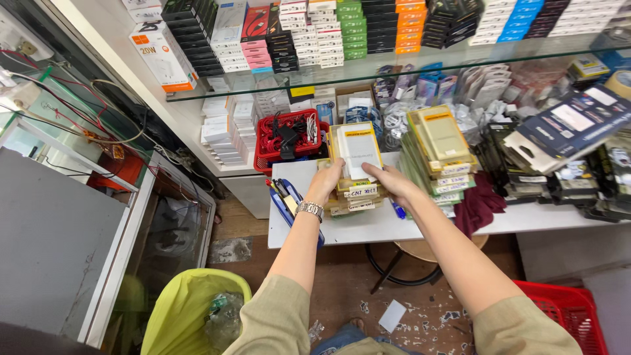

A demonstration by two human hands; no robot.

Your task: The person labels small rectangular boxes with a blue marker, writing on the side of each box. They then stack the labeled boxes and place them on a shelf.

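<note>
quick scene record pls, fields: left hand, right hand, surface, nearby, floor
left hand: left hand grips the near-left side of the stack of yellow-edged packs
right hand: right hand rests on the stack's right side, at the top pack
surface: white table
nearby: second pack stack to the right; red basket of cables behind; blue pen
floor: green-lined bin, red crate

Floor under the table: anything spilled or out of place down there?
Yes. White scraps lie scattered over the brown floor beneath the white table, with one larger white card among them. On the table, both hands hold a neat stack of packs.
</note>
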